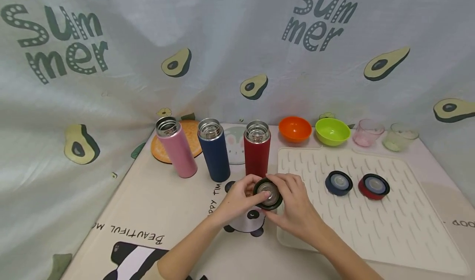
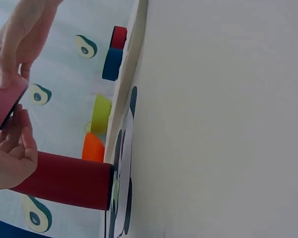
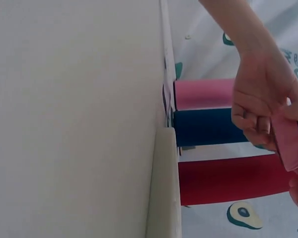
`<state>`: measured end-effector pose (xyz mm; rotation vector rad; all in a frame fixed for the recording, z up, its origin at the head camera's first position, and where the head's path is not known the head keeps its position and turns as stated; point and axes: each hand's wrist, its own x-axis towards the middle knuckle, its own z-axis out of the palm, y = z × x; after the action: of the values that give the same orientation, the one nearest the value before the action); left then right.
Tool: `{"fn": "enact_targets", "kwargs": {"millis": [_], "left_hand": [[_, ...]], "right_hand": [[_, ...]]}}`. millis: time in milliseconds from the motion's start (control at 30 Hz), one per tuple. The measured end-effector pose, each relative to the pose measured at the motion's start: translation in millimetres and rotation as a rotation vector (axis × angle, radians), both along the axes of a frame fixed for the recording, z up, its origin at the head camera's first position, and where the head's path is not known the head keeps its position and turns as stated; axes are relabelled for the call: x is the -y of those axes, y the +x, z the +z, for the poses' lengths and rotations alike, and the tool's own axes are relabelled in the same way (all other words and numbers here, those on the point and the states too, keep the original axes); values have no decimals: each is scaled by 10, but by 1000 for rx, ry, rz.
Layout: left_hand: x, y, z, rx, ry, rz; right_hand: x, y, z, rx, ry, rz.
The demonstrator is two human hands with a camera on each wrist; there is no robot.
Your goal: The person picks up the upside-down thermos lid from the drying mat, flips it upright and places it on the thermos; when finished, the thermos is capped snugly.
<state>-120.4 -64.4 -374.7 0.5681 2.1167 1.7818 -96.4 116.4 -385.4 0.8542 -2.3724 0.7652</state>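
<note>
Both hands hold a pink flask lid [image 2: 8, 101], its underside with black ring [image 1: 273, 198] turned up toward the head camera. My left hand [image 1: 236, 200] grips its left side, with the thumb laid across the inner face. Fingers of my right hand [image 1: 295, 205] pinch the opposite edge. Just behind the hands stands a red flask [image 1: 257, 154], its steel mouth uncovered. A dark blue flask [image 1: 215, 156] and a pink flask [image 1: 179, 152], both upright and lidless, are further left.
On a cream ridged mat [image 1: 315, 230] at the right lie a blue lid [image 1: 339, 183] and a red lid [image 1: 373, 186]. An orange bowl [image 1: 295, 129], a green bowl [image 1: 332, 132], a pink cup [image 1: 367, 133] and a pale green cup [image 1: 400, 137] line the back. A printed curtain [image 1: 222, 36] hangs behind.
</note>
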Motion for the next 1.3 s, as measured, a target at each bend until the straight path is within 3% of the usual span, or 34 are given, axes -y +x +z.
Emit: {"fn": "enact_targets", "kwargs": {"millis": [100, 233, 367, 567, 733, 833, 933, 1167, 1300], "left_hand": [[22, 17, 10, -116, -37, 59], [58, 5, -28, -353, -43, 123], [96, -9, -32, -705, -40, 132], [143, -55, 69, -1241, -134, 130], [133, -87, 157, -1552, -159, 155], [123, -90, 162, -1651, -160, 166], [124, -86, 142, -1691, -157, 171], [133, -92, 110, -1672, -136, 213], [185, -93, 98, -1604, -165, 230]], "right_hand": [[-27, 20, -8, 49, -26, 17], [-72, 57, -10, 165, -88, 41], [-101, 82, -7, 283, -143, 68], [-106, 84, 18, 412, -188, 87], [-103, 51, 83, 468, -248, 162], [-98, 32, 124, 486, -284, 200], [-83, 18, 163, 477, -306, 235], [-35, -1, 196, 444, -360, 267], [-4, -24, 177, 403, -365, 250]]}}
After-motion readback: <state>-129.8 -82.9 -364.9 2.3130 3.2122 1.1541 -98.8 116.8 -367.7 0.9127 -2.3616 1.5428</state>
